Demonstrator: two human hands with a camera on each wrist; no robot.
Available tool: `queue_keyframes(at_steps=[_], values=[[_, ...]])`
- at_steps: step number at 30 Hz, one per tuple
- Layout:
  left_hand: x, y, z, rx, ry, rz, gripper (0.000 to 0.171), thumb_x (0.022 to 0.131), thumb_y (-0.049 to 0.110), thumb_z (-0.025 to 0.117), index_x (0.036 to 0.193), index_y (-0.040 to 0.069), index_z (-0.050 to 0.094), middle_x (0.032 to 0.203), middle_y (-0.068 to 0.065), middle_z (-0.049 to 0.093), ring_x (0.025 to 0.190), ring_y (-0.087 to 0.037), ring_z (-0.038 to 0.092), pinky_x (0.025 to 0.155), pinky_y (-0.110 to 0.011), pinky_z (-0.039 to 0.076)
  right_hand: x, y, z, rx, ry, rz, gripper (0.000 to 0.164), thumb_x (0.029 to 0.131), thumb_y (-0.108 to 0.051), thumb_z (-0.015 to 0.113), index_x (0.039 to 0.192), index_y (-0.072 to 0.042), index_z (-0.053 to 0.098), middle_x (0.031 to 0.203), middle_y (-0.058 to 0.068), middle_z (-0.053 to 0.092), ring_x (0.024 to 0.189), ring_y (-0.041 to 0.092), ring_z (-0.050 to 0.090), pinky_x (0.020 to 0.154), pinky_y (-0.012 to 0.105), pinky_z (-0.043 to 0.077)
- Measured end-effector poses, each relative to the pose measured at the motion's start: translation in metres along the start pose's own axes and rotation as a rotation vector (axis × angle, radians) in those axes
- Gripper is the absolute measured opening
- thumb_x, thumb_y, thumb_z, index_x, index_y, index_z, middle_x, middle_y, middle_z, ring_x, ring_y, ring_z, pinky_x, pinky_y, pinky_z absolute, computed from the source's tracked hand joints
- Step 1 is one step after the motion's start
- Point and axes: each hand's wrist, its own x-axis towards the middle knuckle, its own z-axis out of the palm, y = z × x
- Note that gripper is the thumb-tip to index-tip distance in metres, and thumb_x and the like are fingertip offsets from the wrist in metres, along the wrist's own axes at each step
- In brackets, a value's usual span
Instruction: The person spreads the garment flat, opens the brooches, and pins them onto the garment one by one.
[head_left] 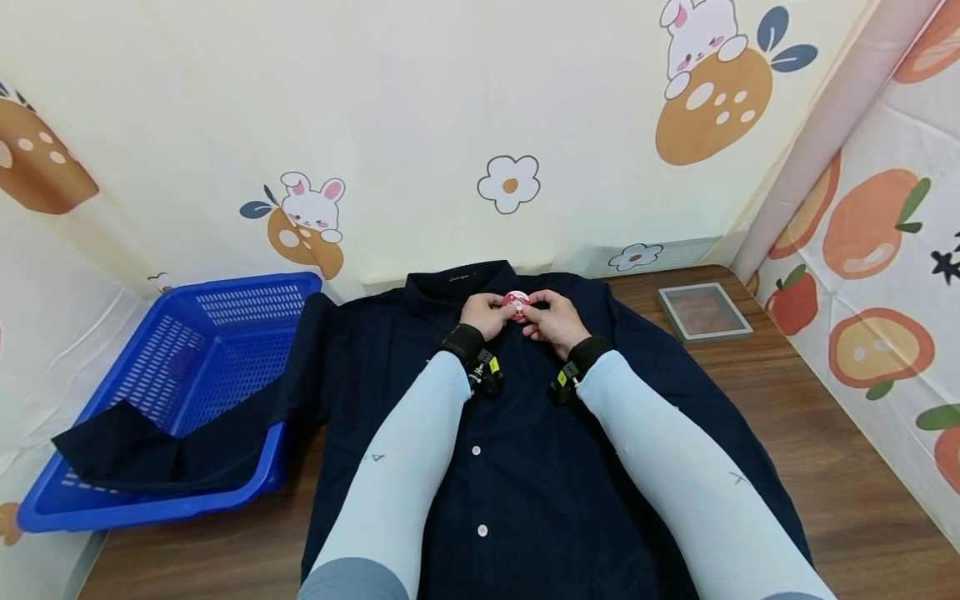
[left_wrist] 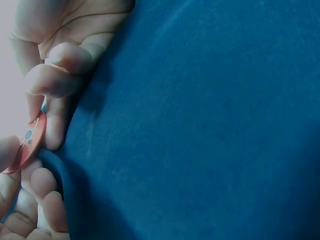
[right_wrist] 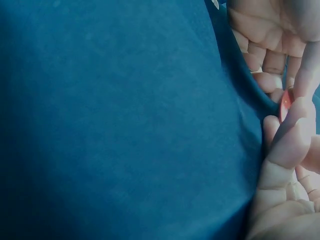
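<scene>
A round red badge with a white design (head_left: pixel 517 303) is held over the upper front of a dark navy button-up shirt (head_left: pixel 540 483), just below the collar. My left hand (head_left: pixel 486 315) pinches its left edge between thumb and fingers. From the opposite side, my right hand (head_left: pixel 558 322) pinches the right edge. In the left wrist view the badge (left_wrist: pixel 31 140) is seen nearly edge-on, with a fold of shirt cloth (left_wrist: pixel 55 167) raised beside the fingers. Only a sliver of the badge (right_wrist: pixel 285 104) shows in the right wrist view; its back is hidden.
A blue plastic basket (head_left: pixel 217 285) stands on the left, with one shirt sleeve (head_left: pixel 217 446) draped into it. On the wooden table (head_left: pixel 795 400) at the right lies a small grey-framed box with a see-through top (head_left: pixel 703 310). A patterned cloth wall (head_left: pixel 420 125) rises behind.
</scene>
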Motion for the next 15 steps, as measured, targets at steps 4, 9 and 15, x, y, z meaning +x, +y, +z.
queue_keyframes(at_steps=[4, 9, 15], values=[[-0.004, 0.002, -0.005, 0.051, 0.02, 0.0, 0.028, 0.093, 0.023, 0.063, 0.111, 0.003, 0.071, 0.096, -0.009, 0.072, 0.086, -0.017, 0.065, 0.074, -0.024, 0.048, -0.003, -0.003, 0.0, -0.032, 0.008, 0.003, 0.027, 0.098, -0.011, 0.055, 0.123, -0.004, 0.049, 0.089, 0.01, 0.063, 0.056, 0.011, 0.061, 0.051, 0.019, 0.049], [-0.012, 0.004, -0.016, 0.244, 0.021, 0.034, 0.027, 0.093, 0.024, 0.063, 0.114, 0.008, 0.07, 0.103, -0.005, 0.071, 0.098, -0.018, 0.064, 0.086, -0.03, 0.048, -0.006, -0.005, -0.003, -0.165, 0.019, -0.038, 0.028, 0.097, -0.016, 0.057, 0.122, -0.003, 0.051, 0.096, 0.015, 0.068, 0.059, 0.011, 0.063, 0.054, 0.021, 0.051], [-0.02, 0.001, -0.027, 0.611, -0.079, 0.08, 0.033, 0.094, 0.028, 0.061, 0.123, 0.015, 0.067, 0.122, -0.003, 0.065, 0.116, -0.023, 0.054, 0.096, -0.038, 0.044, -0.008, -0.004, -0.011, -0.522, 0.041, -0.095, 0.032, 0.095, -0.022, 0.062, 0.122, -0.007, 0.057, 0.101, 0.012, 0.067, 0.08, 0.019, 0.063, 0.07, 0.031, 0.051]])
